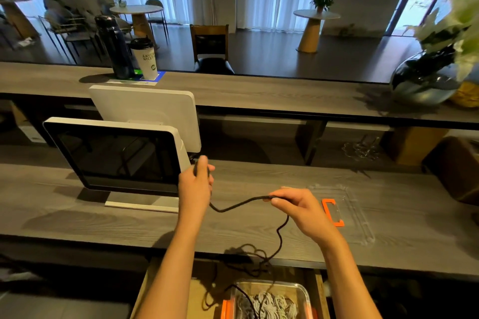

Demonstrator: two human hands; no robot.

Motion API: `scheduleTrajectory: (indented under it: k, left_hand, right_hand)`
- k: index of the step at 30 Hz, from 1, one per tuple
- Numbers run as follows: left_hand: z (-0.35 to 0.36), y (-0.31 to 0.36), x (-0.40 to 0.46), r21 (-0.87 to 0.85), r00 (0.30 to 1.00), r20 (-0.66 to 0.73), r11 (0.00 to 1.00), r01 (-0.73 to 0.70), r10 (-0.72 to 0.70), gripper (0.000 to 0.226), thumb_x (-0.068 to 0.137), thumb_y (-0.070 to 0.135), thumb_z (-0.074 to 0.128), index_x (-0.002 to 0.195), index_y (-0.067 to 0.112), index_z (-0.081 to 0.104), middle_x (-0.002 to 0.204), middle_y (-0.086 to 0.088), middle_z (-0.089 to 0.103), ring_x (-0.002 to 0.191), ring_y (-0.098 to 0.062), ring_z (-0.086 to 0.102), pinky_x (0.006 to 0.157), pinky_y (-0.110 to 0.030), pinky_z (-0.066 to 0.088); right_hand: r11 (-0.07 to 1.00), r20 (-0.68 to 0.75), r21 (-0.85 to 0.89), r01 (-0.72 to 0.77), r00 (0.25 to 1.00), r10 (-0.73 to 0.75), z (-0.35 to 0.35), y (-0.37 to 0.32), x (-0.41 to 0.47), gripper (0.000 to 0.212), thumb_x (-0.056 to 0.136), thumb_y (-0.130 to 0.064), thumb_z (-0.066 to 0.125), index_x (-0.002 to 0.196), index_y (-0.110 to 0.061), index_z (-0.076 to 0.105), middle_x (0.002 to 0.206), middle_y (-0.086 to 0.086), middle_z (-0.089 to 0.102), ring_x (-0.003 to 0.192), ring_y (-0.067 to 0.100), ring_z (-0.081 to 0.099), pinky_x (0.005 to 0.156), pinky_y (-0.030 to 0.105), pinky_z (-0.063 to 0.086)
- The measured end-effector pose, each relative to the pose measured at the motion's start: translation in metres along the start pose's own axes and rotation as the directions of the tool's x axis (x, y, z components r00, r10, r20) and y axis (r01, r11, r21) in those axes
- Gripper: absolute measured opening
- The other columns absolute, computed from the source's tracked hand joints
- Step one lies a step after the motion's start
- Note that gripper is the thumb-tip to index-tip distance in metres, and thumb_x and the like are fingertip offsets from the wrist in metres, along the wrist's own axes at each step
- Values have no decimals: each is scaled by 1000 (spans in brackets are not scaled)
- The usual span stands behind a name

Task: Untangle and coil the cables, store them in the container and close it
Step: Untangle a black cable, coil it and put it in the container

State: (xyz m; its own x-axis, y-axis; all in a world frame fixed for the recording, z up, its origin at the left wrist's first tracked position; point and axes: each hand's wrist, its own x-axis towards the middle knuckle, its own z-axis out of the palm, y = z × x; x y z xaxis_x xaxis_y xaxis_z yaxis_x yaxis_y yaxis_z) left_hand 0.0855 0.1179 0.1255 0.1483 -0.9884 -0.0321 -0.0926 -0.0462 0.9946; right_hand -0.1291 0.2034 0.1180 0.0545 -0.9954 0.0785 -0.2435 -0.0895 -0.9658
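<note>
Clenched around one end of the thin black braided cable (239, 204), the left hand (195, 184) sat at nine o'clock beside the white-framed monitor (114, 155). Slack sagged rightward to the right hand (298, 206), which pinched it at three o'clock near the clear lid with orange clips (344, 211). At six o'clock, the rest trailed toward the clear plastic container (303, 292). It looked light and limp, best gripped near each fresh loop.

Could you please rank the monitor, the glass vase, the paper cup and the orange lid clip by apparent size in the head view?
1. monitor
2. glass vase
3. paper cup
4. orange lid clip
</note>
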Motion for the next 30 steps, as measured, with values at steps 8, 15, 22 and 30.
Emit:
scheduleTrajectory:
  k: [8,15,22,30]
  left_hand:
    - [22,-1,-21,446,835,541,876,-181,-103,74,88,73,22,85,15,68,64,3,58,60,-12,53,61,-27,39]
    - [22,10,-34,266,461,869,956,-127,-181,48,97,57,50,91,12,68,70,3,58,64,-12,53,61,-22,43]
    - [15,13,-37,107,461,877,991,84,-134,42,104,45,42,83,15,62,65,1,52,53,-12,45,47,-21,39]
    - [17,7,-23,-147,909,374,955,256,-186,49,107,40,35,109,2,66,90,-16,75,78,-30,74,69,-43,61]
  right_hand:
    - [990,-116,-73,121,985,-128,14,-14,9,20,98,-10,57,92,-16,75,84,-11,72,82,4,65,76,16,47]
    - [996,-272,1,85,959,-82,18,-17,11,14,91,-8,68,82,-16,75,76,-5,72,72,4,64,67,16,49]
    - [996,-339,63,-55,938,73,16,-12,12,20,90,-19,71,71,-12,73,57,-4,62,56,4,56,51,22,48]
    - [977,-229,59,-204,950,212,13,1,6,25,94,-25,66,78,-8,75,53,-1,49,49,9,46,49,23,46]
